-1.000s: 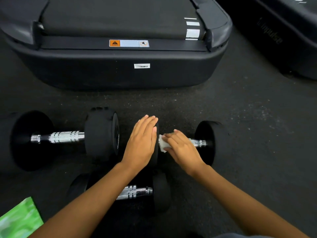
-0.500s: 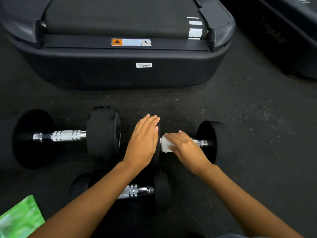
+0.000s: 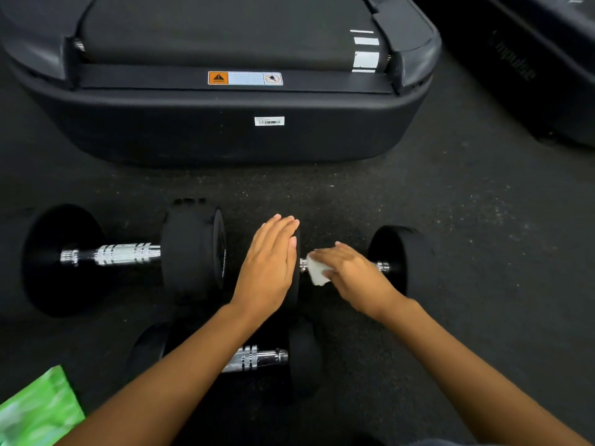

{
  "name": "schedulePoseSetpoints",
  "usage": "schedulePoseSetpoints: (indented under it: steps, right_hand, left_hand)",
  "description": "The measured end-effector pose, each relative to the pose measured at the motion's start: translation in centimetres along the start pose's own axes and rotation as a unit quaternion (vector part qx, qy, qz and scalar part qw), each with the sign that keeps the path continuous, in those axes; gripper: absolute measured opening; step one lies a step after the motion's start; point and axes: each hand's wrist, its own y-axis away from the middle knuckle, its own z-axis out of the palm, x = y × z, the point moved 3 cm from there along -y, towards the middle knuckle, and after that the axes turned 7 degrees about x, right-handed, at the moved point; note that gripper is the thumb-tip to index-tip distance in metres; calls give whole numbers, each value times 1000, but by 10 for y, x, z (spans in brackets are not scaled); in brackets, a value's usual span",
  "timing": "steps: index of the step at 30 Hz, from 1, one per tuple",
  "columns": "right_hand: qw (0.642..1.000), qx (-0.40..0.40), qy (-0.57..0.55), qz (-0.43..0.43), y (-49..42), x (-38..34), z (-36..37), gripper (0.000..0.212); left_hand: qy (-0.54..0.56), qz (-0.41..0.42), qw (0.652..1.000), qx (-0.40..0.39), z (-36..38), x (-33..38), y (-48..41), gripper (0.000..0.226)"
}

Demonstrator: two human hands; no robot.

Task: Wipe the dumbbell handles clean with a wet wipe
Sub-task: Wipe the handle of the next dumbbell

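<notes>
Three black dumbbells with chrome handles lie on the dark floor. The right dumbbell (image 3: 401,259) is the one under my hands. My left hand (image 3: 269,268) lies flat with straight fingers on its left weight head. My right hand (image 3: 351,275) holds a folded white wet wipe (image 3: 317,272) around the chrome handle, near its left end. Most of that handle is hidden under the hand. A larger dumbbell (image 3: 116,254) lies to the left, its handle bare. A third dumbbell (image 3: 257,358) lies close to me, partly under my left forearm.
The black rear end of a treadmill (image 3: 225,130) stands just beyond the dumbbells. A second dark machine (image 3: 531,69) sits at the upper right. A green packet (image 3: 38,410) lies at the lower left corner.
My right hand with the wipe has shifted slightly along the handle. My left hand has stayed flat on the weight head.
</notes>
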Motion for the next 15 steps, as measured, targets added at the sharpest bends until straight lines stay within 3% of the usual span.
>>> schedulePoseSetpoints:
  steps: [5,12,15]
  right_hand:
    - [996,-47,-16,79,-11,2,-2,38]
    - [1000,1,13,8,-5,-12,12,44]
    - [998,44,31,22,15,3,6,51]
  left_hand:
    - [5,-5,1000,1,2,0,-3,55]
    - [5,-2,1000,3,2,-2,-1,54]
    - [5,-1,1000,2,1,-1,0,53]
